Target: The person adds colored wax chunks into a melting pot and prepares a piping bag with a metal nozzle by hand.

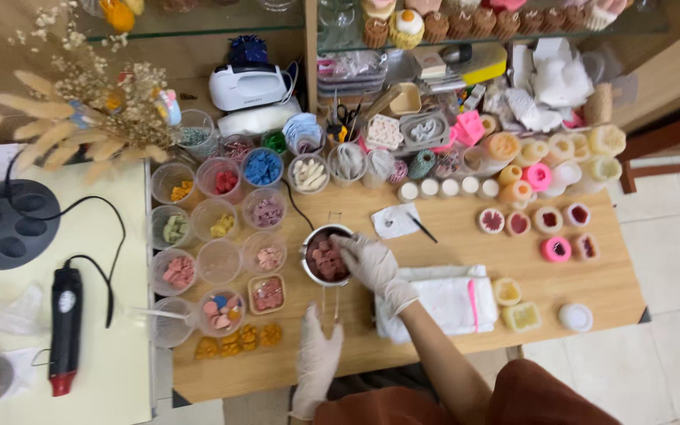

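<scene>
A small metal pot [314, 238] with pinkish-red wax chunks [327, 261] inside stands on the wooden table [450, 267]; its handle points toward me. My right hand [367, 261], in a white glove, reaches over the pot's right rim with fingers on the chunks. My left hand [316, 354], also gloved, rests flat near the front edge with fingers apart, just below the pot's handle, holding nothing.
Several clear cups [219, 261] of coloured wax pieces fill the table's left. A folded white cloth [450, 303] lies right of the pot. Round moulds [548, 220] and candles sit at right. A black heat gun [64, 327] lies on the left white table.
</scene>
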